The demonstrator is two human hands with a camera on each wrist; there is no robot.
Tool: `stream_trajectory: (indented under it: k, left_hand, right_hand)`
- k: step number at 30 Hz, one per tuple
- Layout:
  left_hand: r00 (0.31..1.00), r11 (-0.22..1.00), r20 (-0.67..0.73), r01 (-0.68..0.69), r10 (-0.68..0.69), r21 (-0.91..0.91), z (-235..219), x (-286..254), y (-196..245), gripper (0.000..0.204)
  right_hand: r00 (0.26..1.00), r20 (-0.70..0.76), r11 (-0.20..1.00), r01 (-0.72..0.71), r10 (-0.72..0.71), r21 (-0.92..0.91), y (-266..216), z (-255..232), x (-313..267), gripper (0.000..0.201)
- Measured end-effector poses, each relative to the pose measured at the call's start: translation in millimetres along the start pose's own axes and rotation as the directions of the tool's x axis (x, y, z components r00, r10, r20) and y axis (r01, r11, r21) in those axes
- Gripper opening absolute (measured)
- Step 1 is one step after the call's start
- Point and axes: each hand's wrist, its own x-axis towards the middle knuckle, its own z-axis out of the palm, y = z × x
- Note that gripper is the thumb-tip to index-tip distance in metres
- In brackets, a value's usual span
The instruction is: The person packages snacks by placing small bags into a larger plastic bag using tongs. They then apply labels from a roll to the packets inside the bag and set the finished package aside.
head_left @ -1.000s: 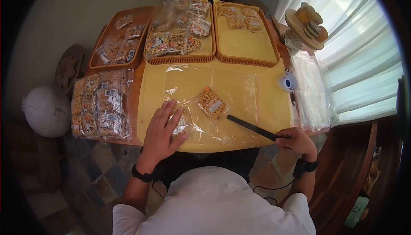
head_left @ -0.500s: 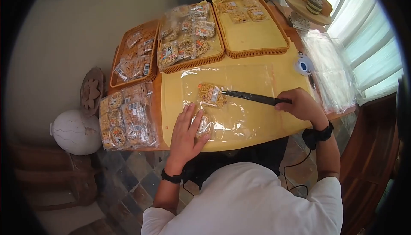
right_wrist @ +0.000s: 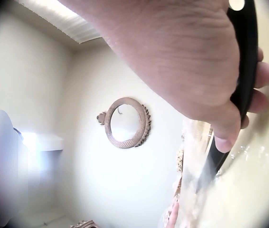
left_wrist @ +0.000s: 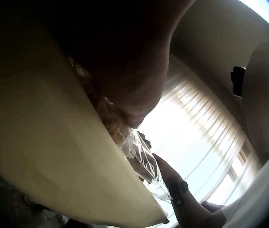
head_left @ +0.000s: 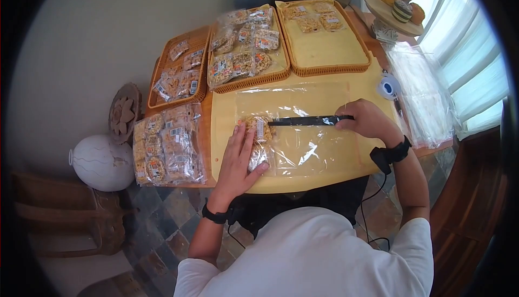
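A large clear plastic bag (head_left: pixel 313 153) lies flat on the yellow sheet. At its left end are two snack packets, an upper packet (head_left: pixel 263 129) with a white label and a lower packet (head_left: pixel 258 157) nearer the body. My left hand (head_left: pixel 235 162) rests with fairly straight fingers along the left side of both packets. From the right, my right hand (head_left: pixel 367 118) grips a long flat black tool (head_left: pixel 303 120), its tip against the upper packet. The right wrist view shows fingers and thumb curled round its black handle (right_wrist: pixel 248 71), with clear film over its far part.
Wicker trays of snack packets stand along the back, the right tray (head_left: pixel 324 48) partly filled. Left lies a filled clear bag (head_left: pixel 170 145) of packets; right are a tape roll (head_left: pixel 388 87) and a stack of clear bags (head_left: pixel 424 99). A cake stand (head_left: pixel 392 18) occupies the back right corner.
The black tool has moved left with the upper packet ahead of it, up to the left hand's fingers. My left hand keeps its place at the bag's left end. The head view has shifted.
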Motion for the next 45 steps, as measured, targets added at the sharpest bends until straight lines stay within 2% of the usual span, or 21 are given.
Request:
stream_trajectory:
  k: [4, 6, 8, 10, 12, 14, 17, 18, 20, 21, 23, 24, 26, 27, 28, 30, 34, 36, 40, 45]
  left_hand:
    - [0.999, 0.998, 0.051, 0.002, -0.005, 0.064, -7, 1, 0, 0.087]
    - [0.999, 0.998, 0.031, 0.022, -0.024, 0.065, -11, 8, 3, 0.085]
    - [0.999, 0.998, 0.007, 0.031, -0.031, 0.058, -14, 17, 8, 0.084]
    - [0.998, 0.992, 0.038, 0.038, -0.043, 0.119, -13, 27, 12, 0.081]
    - [0.998, 0.996, 0.048, 0.025, -0.03, 0.086, -6, 29, 8, 0.08]
    - [0.997, 0.998, 0.072, 0.015, -0.019, 0.059, -3, 28, 5, 0.08]
    - [1.0, 0.998, 0.022, 0.009, -0.01, 0.058, -1, 24, 4, 0.076]
    - [1.0, 0.999, 0.016, 0.005, -0.005, 0.047, 0, 24, 3, 0.076]
    - [0.999, 1.0, -0.044, -0.024, 0.023, -0.009, 3, 22, -2, 0.074]
    - [0.998, 1.0, -0.054, -0.016, 0.015, -0.02, 4, 20, -2, 0.073]
    - [0.998, 0.999, -0.07, -0.011, 0.008, -0.046, 1, 20, -1, 0.073]
    - [0.998, 0.999, -0.067, -0.014, 0.011, -0.041, 1, 19, -2, 0.074]
    - [0.995, 0.998, -0.101, 0.004, -0.01, -0.063, 2, 17, -3, 0.074]
    - [0.995, 0.998, -0.101, -0.013, 0.006, -0.063, 2, 16, -5, 0.075]
    - [0.995, 0.998, -0.099, -0.03, 0.024, -0.058, 2, 16, -5, 0.075]
    - [0.994, 0.998, -0.111, -0.02, 0.013, -0.062, 3, 16, -5, 0.076]
    - [0.991, 0.997, -0.131, -0.039, 0.031, -0.064, 4, 12, -8, 0.078]
    - [0.989, 0.997, -0.147, -0.043, 0.034, -0.058, 5, 12, -8, 0.078]
    - [0.988, 0.996, -0.152, -0.032, 0.018, -0.088, 3, 10, -7, 0.077]
    - [0.988, 0.994, -0.158, -0.018, 0.002, -0.103, 4, 10, -8, 0.076]
  right_hand:
    - [1.0, -0.017, 1.0, 0.004, -0.004, -0.001, 4, 6, -3, 0.029]
    - [1.0, -0.023, 1.0, 0.007, -0.007, -0.007, 1, 7, -7, 0.03]
    - [0.996, 0.016, 0.996, -0.09, 0.09, -0.002, -7, 5, -16, 0.031]
    - [0.995, -0.039, 0.995, -0.098, 0.097, -0.024, -13, 9, -30, 0.033]
    - [0.983, -0.136, 0.992, -0.123, 0.122, -0.005, -16, 11, -48, 0.033]
    - [0.974, -0.163, 0.987, -0.16, 0.16, 0.014, -18, 10, -69, 0.03]
    - [0.93, -0.17, 0.945, -0.314, 0.325, 0.092, -13, 6, -105, 0.029]
    - [0.929, -0.172, 0.944, -0.319, 0.328, 0.08, -12, 3, -117, 0.029]
    - [0.87, -0.278, 0.91, -0.411, 0.407, 0.043, -10, -7, -144, 0.026]
    - [0.875, -0.271, 0.91, -0.415, 0.402, 0.01, 0, -13, -157, 0.026]
    - [0.777, -0.123, 0.75, -0.534, 0.617, 0.39, 24, -25, -173, 0.022]
    - [0.782, -0.121, 0.763, -0.543, 0.612, 0.35, 30, -30, -173, 0.022]
    - [0.727, -0.14, 0.584, -0.405, 0.672, 0.703, 20, -39, -153, 0.02]
    - [0.705, -0.128, 0.561, -0.427, 0.698, 0.709, 9, -45, -136, 0.021]
    - [0.722, -0.141, 0.56, -0.382, 0.677, 0.735, 12, -43, -121, 0.028]
    - [0.764, -0.072, 0.56, -0.401, 0.641, 0.725, 5, -58, -82, 0.033]
    - [0.801, 0.003, 0.558, -0.42, 0.599, 0.716, 23, -81, 1, 0.037]
    - [0.798, 0.147, 0.471, -0.481, 0.585, 0.74, 30, -88, 37, 0.04]
    - [0.787, 0.101, 0.523, -0.494, 0.609, 0.694, 45, -77, 89, 0.042]
    - [0.796, 0.125, 0.506, -0.488, 0.592, 0.711, 49, -68, 111, 0.041]
